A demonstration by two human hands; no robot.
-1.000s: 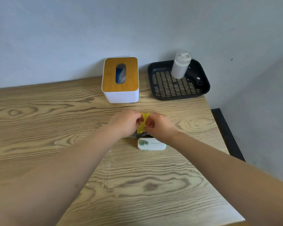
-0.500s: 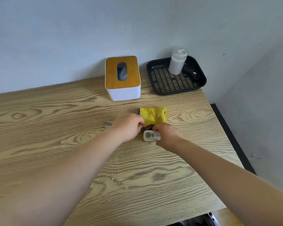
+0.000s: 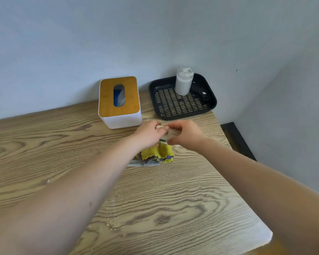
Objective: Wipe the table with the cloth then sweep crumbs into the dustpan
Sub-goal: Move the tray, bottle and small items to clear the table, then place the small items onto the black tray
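Freeing the cloth [image 3: 157, 152] comes first: it hangs crumpled in front of the tissue box [image 3: 119, 103], under both hands. Left hand [image 3: 149, 133] and right hand [image 3: 187, 134] fingers are closed on a pale, blurred object. Lift gently, keeping clear of the crumbs [image 3: 110, 226].

Arms: two, both bare, no sleeves in view.
Left arm [image 3: 77, 196]: long and smooth, wide near the camera, thin at the wrist, with one small dark spot on it.
Right arm [image 3: 265, 183]: smooth and plain, wide near the camera, thin at the wrist.
Left hand [image 3: 149, 134]: bare, no ring, no glove.
Right hand [image 3: 187, 134]: bare, no ring, no glove, a bit blurred.
Wrists: nothing worn on them.
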